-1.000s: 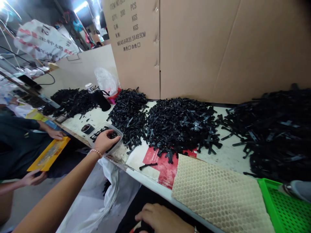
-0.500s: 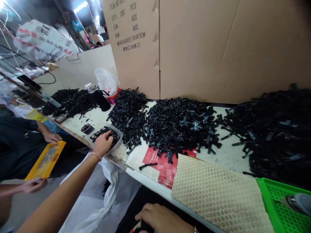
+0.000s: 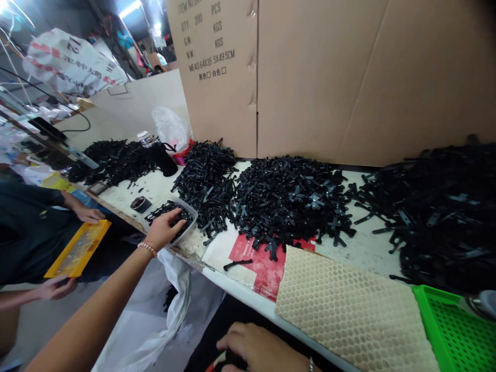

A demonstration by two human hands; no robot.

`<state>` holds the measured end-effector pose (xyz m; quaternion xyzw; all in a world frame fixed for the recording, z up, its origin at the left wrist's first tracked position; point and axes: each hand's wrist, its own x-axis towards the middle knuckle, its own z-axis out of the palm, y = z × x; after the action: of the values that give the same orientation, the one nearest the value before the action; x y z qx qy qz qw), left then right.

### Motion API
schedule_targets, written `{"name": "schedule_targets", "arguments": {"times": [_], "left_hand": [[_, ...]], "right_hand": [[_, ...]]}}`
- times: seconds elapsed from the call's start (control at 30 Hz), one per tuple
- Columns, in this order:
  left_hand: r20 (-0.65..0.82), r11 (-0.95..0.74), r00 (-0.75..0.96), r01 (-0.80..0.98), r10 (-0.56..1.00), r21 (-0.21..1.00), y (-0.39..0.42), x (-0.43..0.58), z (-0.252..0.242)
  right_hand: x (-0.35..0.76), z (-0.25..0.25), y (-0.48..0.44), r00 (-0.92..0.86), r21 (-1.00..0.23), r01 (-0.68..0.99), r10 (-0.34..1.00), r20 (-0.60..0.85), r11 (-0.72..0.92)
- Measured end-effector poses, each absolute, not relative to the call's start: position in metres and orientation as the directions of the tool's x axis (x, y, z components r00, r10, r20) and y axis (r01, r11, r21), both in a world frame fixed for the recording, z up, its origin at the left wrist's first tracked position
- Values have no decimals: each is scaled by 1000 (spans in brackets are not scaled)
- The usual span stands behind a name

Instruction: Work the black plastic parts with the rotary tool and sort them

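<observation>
The black strips (image 3: 163, 208) lie in my clear plastic tub (image 3: 194, 215), probably light, stiff and slippery — best pinched singly, mid-length. My left hand (image 3: 163, 230) is over them, thumb and fingers apart. My right hand (image 3: 261, 347) curls over a dark object (image 3: 234, 360) (mostly hidden — I can't tell whether it's gripped).

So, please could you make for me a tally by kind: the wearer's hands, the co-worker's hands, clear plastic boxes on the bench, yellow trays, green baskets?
Wearer's hands: 2 (left hand, right hand)
Co-worker's hands: 2 (upper hand, lower hand)
Clear plastic box: 1
Yellow tray: 1
Green basket: 1
Total: 7
</observation>
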<state>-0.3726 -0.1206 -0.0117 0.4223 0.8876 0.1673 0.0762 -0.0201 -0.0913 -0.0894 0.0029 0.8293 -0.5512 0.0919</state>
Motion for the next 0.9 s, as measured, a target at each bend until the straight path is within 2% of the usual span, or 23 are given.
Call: {"name": "schedule_targets", "arguments": {"times": [0.17, 0.37, 0.57, 0.8, 0.9], "left_hand": [[-8, 503, -508, 850, 861, 154, -119, -376, -9], [34, 570, -575, 816, 817, 97, -117, -371, -10], [104, 472, -490, 867, 865, 159, -123, -371, -16], [231, 542, -629, 767, 743, 344, -145, -368, -12], [259, 536, -645, 752, 719, 383, -154, -365, -10]], "right_hand": [[-21, -90, -92, -983, -911, 105, -95, -155, 400], [-21, -93, -92, -983, -915, 106, -97, -155, 389], [-20, -86, -93, -982, -912, 135, -72, -176, 388], [-17, -88, -96, -976, -901, 137, -99, -194, 412], [-18, -94, -102, -969, -879, 155, -103, -224, 450]]}}
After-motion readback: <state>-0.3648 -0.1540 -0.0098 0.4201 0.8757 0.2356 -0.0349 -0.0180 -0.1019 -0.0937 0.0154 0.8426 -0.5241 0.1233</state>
